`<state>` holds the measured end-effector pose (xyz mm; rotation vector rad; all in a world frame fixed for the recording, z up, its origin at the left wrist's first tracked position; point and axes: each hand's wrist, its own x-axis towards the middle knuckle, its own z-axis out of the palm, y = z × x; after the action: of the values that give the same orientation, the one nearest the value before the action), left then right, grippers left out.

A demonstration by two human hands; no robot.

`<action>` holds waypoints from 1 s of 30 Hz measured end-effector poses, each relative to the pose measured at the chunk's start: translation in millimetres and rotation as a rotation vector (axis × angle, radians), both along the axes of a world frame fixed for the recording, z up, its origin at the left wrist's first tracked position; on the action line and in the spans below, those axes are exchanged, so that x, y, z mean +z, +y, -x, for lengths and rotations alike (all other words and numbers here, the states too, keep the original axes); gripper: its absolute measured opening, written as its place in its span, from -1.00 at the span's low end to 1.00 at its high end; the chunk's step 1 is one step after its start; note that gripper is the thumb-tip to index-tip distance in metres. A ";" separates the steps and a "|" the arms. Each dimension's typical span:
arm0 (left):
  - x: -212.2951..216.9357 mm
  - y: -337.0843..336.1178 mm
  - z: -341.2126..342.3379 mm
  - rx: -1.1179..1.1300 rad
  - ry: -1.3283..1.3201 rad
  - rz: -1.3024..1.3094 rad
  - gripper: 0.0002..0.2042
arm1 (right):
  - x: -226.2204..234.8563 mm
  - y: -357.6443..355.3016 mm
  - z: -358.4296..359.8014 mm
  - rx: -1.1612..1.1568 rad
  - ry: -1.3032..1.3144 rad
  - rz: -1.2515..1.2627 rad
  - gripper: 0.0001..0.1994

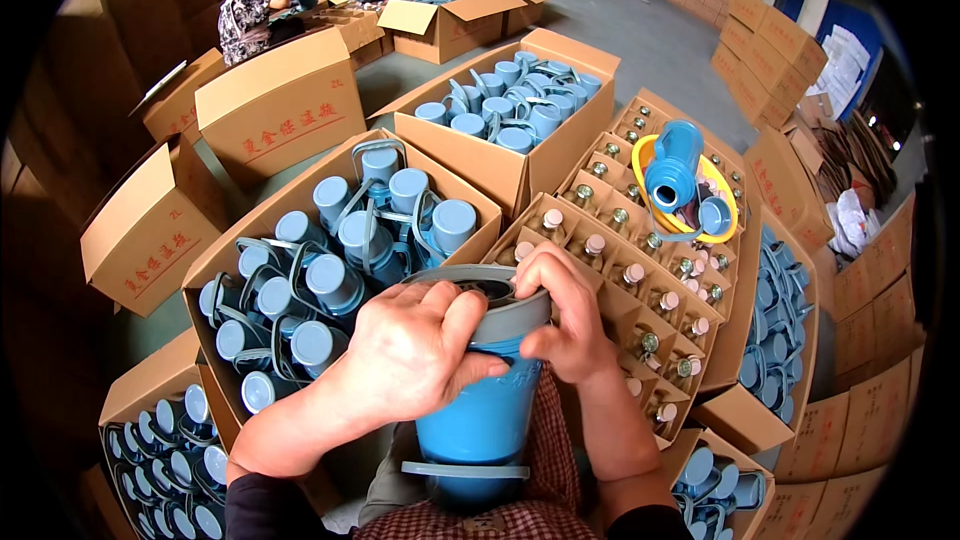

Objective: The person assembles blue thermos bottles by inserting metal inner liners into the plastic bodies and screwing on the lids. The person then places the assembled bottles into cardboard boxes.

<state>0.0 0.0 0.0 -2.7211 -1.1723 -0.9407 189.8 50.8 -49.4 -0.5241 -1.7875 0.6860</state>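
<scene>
A grey concrete floor [640, 30] carries everything here, crowded with open brown cardboard boxes. One box [290, 240] standing on it is packed with blue flask bodies, a second box [520, 165] beyond it holds more of the same, and a divided carton [640, 290] just beside them holds glass liners in cells. Stacks of closed cartons [770, 30] line the floor's far right side.
</scene>
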 end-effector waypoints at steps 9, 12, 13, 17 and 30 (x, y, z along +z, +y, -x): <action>-17.0 10.9 -6.9 0.031 0.012 -0.059 -0.61 | -31.1 10.2 15.3 -0.215 0.194 0.086 -0.61; -20.3 16.4 -3.4 0.011 -0.025 0.009 -0.60 | -37.9 15.9 15.9 -0.171 0.288 0.128 -0.58; -19.7 17.2 -2.8 0.006 -0.042 0.001 -0.61 | -42.6 20.3 15.6 -0.141 0.337 0.140 -0.57; -19.6 15.7 -5.1 -0.003 -0.101 -0.022 -0.64 | -51.8 29.7 17.3 0.110 0.650 0.311 -0.51; -11.7 24.2 -26.2 -0.042 -0.153 0.069 -0.83 | -78.2 55.2 29.9 0.491 0.966 0.686 -0.31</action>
<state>26.2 24.2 -11.7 -2.7809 -1.1972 -1.1531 159.9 106.0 -127.6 -0.1116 -0.7202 1.5920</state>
